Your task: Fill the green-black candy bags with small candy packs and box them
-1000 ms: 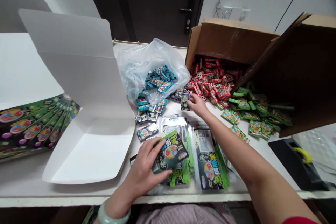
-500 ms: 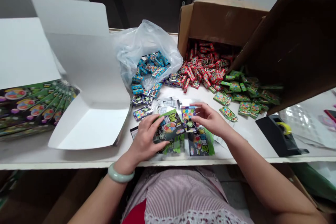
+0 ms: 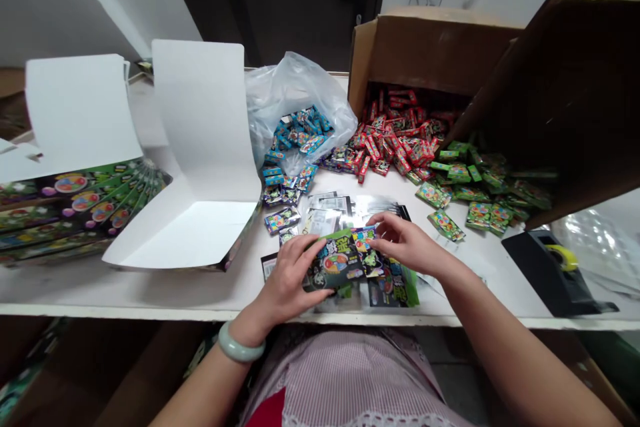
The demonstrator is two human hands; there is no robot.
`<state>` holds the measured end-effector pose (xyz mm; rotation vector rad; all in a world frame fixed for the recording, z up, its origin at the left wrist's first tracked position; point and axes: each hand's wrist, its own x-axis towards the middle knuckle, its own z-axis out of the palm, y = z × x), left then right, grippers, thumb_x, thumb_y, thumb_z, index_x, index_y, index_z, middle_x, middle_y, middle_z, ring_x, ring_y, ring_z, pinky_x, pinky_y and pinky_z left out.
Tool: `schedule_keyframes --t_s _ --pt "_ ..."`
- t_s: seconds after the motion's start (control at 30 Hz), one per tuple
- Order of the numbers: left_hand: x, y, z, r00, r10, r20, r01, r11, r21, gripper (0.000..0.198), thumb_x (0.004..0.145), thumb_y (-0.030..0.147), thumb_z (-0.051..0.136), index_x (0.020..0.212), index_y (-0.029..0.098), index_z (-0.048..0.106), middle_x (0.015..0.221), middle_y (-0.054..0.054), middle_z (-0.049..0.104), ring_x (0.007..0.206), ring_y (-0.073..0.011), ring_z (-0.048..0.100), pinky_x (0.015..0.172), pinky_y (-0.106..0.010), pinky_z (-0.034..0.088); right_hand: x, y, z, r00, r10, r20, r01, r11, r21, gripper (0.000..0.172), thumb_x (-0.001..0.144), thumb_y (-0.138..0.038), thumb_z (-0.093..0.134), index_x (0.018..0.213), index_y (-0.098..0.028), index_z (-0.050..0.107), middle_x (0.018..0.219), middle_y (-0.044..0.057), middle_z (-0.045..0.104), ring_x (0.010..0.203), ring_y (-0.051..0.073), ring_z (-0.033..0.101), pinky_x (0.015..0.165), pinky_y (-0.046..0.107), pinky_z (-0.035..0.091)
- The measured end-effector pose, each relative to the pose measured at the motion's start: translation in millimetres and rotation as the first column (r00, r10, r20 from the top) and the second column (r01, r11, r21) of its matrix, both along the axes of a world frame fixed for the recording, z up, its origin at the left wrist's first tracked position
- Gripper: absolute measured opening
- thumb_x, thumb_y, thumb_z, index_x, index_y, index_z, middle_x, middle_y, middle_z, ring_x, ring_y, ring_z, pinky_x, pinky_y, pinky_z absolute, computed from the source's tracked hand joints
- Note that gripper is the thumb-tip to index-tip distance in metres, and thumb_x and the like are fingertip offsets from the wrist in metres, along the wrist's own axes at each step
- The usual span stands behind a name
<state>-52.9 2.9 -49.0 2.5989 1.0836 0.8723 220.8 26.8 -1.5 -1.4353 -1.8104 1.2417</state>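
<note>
My left hand, with a pale green bangle at the wrist, grips a black and green printed packet between thumb and fingers. A small purple printed box is pinched in my right hand, its left edge at the packet's right side. I cannot tell whether the box is inside the packet or in front of it. Another black and green packet lies below my right hand. Behind my hands are clear sleeves with printed labels. Several small purple boxes lie left of them.
An open white-lined carton stands at left, beside fanned printed cards. A clear bag holds blue boxes. Red boxes spill from a cardboard box. Green boxes and a tape dispenser are at right.
The view has shifted, so most things sit lower and further right. The purple box has come closer to the packet's right edge, overlapping it. Both hands keep their grip.
</note>
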Motion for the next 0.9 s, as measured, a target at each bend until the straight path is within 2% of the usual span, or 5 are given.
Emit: schedule_keyframes --t_s 0.37,0.53,0.67,0.77,0.9 --pt "-5 3 -0.5 0.999 -0.042 -0.018 0.042 0.999 -0.014 0.083 0.074 0.039 0.073 0.143 0.019 0.032 0.132 -0.016 0.047 0.122 -0.0338 0.044 0.102 -0.053 0.037 -7 3 4.6 0.973 0.183 0.140 -0.196 0.977 0.088 0.030 0.085 -0.020 0.054 0.114 -0.026 0.061 0.092 0.002 0.066 0.080 0.016 0.060 0.072 0.030 0.046" --pt "-3 3 -4.6 0.999 0.035 0.001 -0.035 0.999 -0.007 0.082 0.073 0.039 0.074 0.142 0.019 0.034 0.132 -0.016 0.047 0.123 -0.0344 0.044 0.103 -0.053 0.036 -17 1 -10.5 0.982 -0.097 0.162 0.059 0.973 0.224 0.033 0.087 -0.033 0.055 0.118 -0.022 0.059 0.097 0.007 0.065 0.072 0.017 0.061 0.069 0.033 0.050" --pt "-2 0 -8.0 0.999 0.046 0.009 -0.045 0.998 -0.053 0.087 0.072 0.041 0.074 0.144 0.019 0.030 0.133 -0.016 0.047 0.124 -0.0338 0.043 0.103 -0.054 0.037 -38 -14 -21.7 0.986 -0.100 0.134 0.052 0.945 0.324 0.034 0.093 -0.034 0.045 0.119 -0.020 0.061 0.110 0.012 0.064 0.094 0.023 0.064 0.086 0.040 0.050" --pt "-4 -2 -11.0 0.998 0.053 0.018 -0.052 0.995 -0.086 0.089 0.071 0.042 0.074 0.145 0.021 0.029 0.135 -0.016 0.047 0.125 -0.0336 0.043 0.104 -0.054 0.037 -50 -20 -21.2 0.995 -0.048 0.090 0.025 0.971 0.237 0.042 0.094 -0.032 0.040 0.131 -0.020 0.053 0.117 0.012 0.065 0.108 0.025 0.062 0.092 0.043 0.048" --pt "-17 -2 -8.5 0.994 0.103 0.039 -0.097 0.988 -0.122 0.090 0.069 0.040 0.077 0.144 0.022 0.030 0.134 -0.015 0.046 0.125 -0.0333 0.042 0.104 -0.053 0.038 -58 22 -13.7 0.998 0.026 -0.059 -0.025 1.000 0.008 0.043 0.089 -0.040 0.046 0.124 -0.018 0.057 0.090 0.009 0.072 0.078 0.023 0.068 0.067 0.036 0.053"
